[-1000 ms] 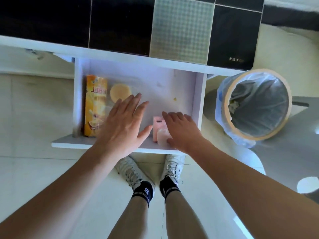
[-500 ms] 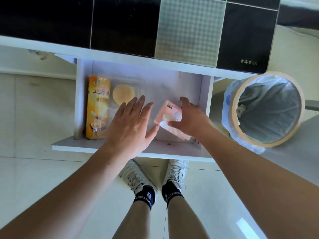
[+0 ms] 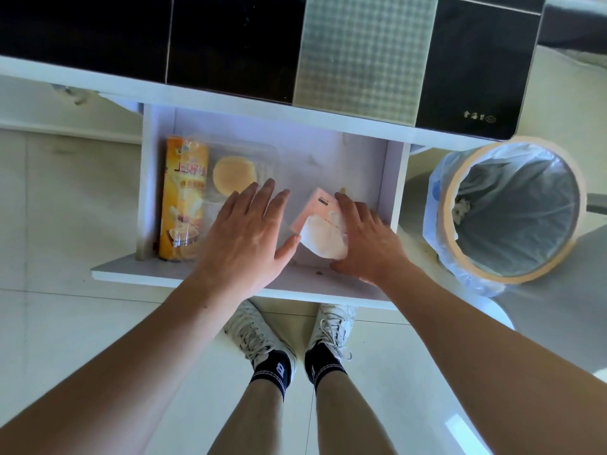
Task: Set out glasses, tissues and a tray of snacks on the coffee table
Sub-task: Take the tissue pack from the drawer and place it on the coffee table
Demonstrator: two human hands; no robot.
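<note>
Head view, drawer: an open white drawer [image 3: 331, 152] is filling the middle of the frame, under the dark bench [image 3: 230, 44] along the top.
Head view, tissues: the pink tissue pack [image 3: 317, 208], a white sheet [image 3: 323, 236] sticking out of it, is sitting tilted at centre right of the drawer.
Right hand: the right hand [image 3: 368, 241] is wrapping the pack from its right side, fingers [image 3: 348, 205] curling over the top edge and gripping it.
Left hand: the left hand [image 3: 244, 238] is hovering flat, fingers spread and holding nothing, its thumb nearly touching the white sheet.
Snacks: an orange tube of crisps [image 3: 184, 198] is lying at the left wall; a clear box with a round cake [image 3: 235, 174] is just beside it.
Bin: a lined bin [image 3: 512, 211] is standing right of the drawer.
Doing it well: probably best gripping the pack body, not the loose sheet, and lifting straight up past the drawer front.
</note>
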